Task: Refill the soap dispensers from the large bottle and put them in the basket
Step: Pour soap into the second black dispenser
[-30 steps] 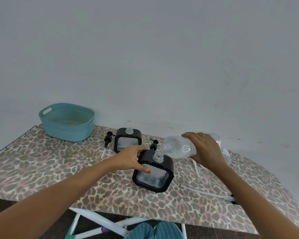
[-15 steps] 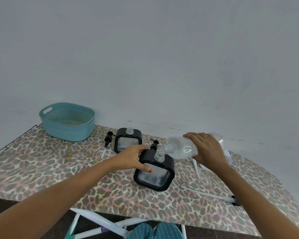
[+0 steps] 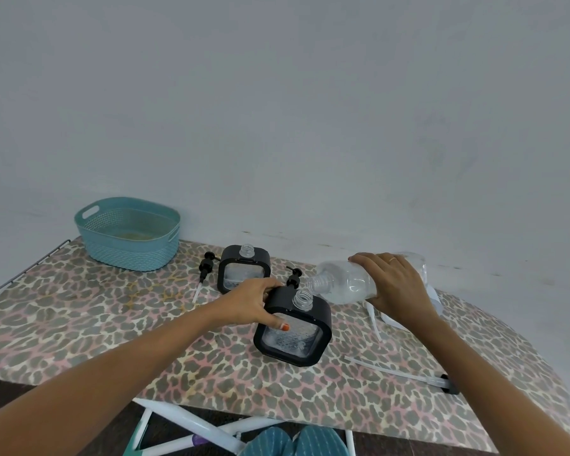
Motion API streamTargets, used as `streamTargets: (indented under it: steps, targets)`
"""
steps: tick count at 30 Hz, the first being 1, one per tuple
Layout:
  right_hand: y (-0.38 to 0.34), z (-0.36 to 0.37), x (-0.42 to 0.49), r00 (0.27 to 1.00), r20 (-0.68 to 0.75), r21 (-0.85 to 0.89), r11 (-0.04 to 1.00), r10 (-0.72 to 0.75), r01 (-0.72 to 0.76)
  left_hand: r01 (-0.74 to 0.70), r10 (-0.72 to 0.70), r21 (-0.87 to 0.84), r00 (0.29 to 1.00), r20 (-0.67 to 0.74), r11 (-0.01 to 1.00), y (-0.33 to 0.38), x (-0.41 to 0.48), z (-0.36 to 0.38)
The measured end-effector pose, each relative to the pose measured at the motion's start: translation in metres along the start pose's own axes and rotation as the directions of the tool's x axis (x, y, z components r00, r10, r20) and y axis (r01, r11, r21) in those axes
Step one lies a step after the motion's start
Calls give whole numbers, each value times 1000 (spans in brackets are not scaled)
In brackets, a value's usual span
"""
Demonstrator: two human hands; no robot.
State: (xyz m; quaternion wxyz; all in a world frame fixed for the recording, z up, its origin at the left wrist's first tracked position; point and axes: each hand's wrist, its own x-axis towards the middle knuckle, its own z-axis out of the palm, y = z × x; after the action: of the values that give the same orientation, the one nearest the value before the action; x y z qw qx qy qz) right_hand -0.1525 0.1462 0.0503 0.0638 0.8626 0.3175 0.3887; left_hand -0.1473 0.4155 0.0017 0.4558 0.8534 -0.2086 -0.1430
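Left hand [image 3: 250,302] curls over the top left corner of the near dispenser [image 3: 293,337], thumb pressed on its clear front, holding it upright in the middle of the ironing board [image 3: 79,324]; right hand [image 3: 394,284] wraps round the large bottle [image 3: 343,283], which lies tipped almost flat, open mouth just above the dispenser's open threaded neck; clear liquid sits along the bottle's lower side; the dispenser's window shows bubbly clear liquid. Behind it, toward the far edge, the second dispenser [image 3: 244,269] stands uncapped, a little liquid low in its window; one black pump head [image 3: 206,266] lies just to its left, another [image 3: 293,278] between the two dispensers. The teal basket [image 3: 129,248] sits at the far left corner, well apart from both. A long-tubed pump [image 3: 408,375] lies near the right near edge.
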Motion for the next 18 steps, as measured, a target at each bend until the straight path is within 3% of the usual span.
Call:
streamTargets:
  steps: [18]
  targets:
    - [4, 1, 0, 1000, 4, 2, 1000, -4, 4, 15, -15, -18, 1000, 4, 1000, 2, -2, 1]
